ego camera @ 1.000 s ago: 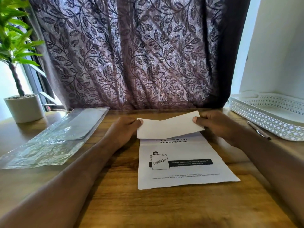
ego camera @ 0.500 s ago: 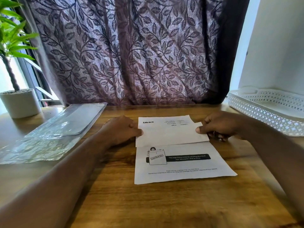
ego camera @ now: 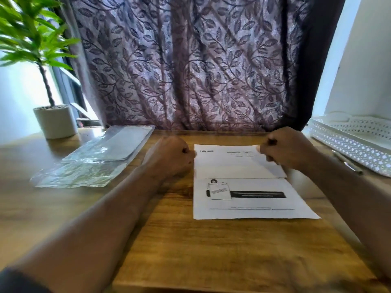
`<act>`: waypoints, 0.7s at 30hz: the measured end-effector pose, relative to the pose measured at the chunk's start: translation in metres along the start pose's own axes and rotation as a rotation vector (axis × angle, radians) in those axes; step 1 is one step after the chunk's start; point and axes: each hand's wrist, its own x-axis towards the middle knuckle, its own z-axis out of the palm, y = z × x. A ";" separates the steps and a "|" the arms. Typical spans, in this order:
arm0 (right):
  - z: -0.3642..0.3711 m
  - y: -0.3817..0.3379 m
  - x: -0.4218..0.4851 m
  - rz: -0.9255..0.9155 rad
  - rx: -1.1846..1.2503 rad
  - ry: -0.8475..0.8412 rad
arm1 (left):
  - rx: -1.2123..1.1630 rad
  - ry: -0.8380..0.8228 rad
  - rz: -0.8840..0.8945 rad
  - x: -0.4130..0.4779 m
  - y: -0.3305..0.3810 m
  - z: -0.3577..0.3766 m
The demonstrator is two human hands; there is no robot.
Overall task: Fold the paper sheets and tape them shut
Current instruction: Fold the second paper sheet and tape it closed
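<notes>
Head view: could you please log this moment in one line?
paper sheet: creased, flat | left hand: at left edge | right hand: pinching top-right corner

Wooden counter [ego camera: 211, 250]. Potted plant [ego camera: 55, 120] in white pot, far-L corner. Clear plastic sleeves [ego camera: 95, 161] lie flat, overlapping, just R of pot. Purple leaf-print curtain [ego camera: 190, 70] hangs behind. White perforated tray [ego camera: 349, 144] far R; pen [ego camera: 347, 163] beside its near edge.

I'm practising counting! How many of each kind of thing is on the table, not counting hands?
Paper sheet: 1
Clear plastic sleeves: 2
Potted plant: 1
White tray: 1
Pen: 1
Total: 6
</notes>
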 end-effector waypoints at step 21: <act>0.138 -0.293 -0.074 -0.653 0.115 -0.237 | 0.385 0.131 -0.254 -0.147 -0.164 -0.125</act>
